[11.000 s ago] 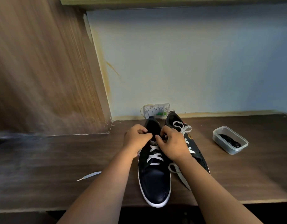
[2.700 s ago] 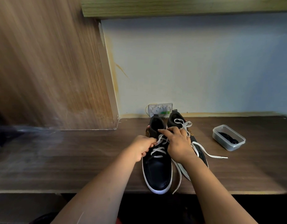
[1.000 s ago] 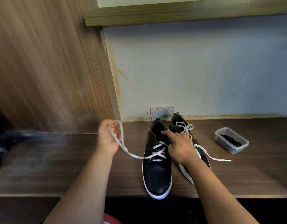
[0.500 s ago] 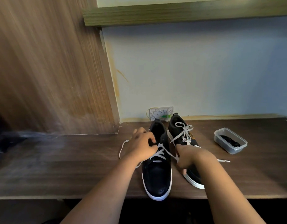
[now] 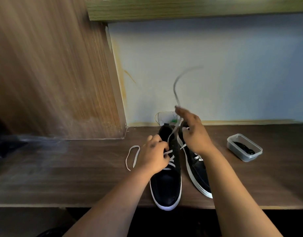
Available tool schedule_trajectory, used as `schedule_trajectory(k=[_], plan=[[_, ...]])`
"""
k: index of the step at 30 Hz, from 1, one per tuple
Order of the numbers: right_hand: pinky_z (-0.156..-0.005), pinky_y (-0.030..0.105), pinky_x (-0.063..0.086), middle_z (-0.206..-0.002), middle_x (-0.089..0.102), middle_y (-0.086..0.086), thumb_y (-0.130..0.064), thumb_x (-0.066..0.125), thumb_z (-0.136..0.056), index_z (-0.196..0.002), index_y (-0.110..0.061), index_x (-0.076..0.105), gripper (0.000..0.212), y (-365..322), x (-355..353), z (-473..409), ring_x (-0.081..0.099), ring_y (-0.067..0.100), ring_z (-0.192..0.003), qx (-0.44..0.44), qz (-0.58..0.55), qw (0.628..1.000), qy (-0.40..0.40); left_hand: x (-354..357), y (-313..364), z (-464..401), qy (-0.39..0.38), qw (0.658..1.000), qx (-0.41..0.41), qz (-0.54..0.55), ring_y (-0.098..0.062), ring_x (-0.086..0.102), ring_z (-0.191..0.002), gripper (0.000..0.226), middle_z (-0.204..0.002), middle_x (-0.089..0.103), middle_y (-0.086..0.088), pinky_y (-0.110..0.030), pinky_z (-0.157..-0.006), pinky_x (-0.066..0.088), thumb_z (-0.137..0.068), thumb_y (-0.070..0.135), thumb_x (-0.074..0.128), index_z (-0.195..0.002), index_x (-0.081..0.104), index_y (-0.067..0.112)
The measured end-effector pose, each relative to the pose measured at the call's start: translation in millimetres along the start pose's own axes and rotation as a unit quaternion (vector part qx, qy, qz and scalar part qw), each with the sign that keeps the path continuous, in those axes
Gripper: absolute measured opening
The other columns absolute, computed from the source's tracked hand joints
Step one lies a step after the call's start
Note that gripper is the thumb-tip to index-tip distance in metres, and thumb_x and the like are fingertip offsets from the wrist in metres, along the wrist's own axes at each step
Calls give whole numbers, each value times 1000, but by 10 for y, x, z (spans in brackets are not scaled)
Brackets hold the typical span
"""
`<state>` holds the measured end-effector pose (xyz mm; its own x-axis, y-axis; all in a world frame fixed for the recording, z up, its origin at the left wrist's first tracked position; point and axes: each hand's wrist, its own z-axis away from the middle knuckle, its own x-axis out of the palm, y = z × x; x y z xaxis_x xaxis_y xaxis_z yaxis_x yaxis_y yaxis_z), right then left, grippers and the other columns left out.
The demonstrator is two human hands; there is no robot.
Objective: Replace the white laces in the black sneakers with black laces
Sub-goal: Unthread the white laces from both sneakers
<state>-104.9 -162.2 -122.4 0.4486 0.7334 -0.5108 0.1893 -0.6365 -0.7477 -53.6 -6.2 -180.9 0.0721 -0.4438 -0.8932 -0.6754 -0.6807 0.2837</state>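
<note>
On the desk (image 5: pixel 79 177), left hand (image 5: pixel 154 156) pinching white lace (image 5: pixel 169 152), right hand (image 5: pixel 193 132) gripping its end

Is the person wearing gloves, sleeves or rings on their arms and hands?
No. The left hand and right hand are bare, with no gloves, rings or watch showing. Both forearms are bare right down to the picture's edge, so no sleeves show.
</note>
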Motion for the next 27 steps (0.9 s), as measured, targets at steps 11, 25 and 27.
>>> schedule_trajectory(k=[11,25,27], plan=[[-81,18,40,-105,61,6,10,38,-81,-124,-26,62,61,312,181,287,58,20,-101,108,102,972,-182,-296,224,-70,-40,740,-349,573,-11,39,-57,6,-62,50,7,-28,-60,30,-54,26,58,-55,53,22],[-85,40,45,-103,52,-1,-1,44,-82,-123,-28,52,49,363,350,341,51,29,-103,74,162,976,-127,-160,62,-21,98,986,-101,-89,-22,37,-112,52,-120,46,1,-41,-88,29,-90,68,34,-103,62,27],[-83,40,46,-104,55,0,-1,45,-84,-121,-28,55,47,369,324,338,52,27,-100,76,140,979,-127,-95,67,-23,81,993,-22,-80,-19,39,-112,44,-115,48,7,-41,-91,28,-83,68,46,-93,64,29]])
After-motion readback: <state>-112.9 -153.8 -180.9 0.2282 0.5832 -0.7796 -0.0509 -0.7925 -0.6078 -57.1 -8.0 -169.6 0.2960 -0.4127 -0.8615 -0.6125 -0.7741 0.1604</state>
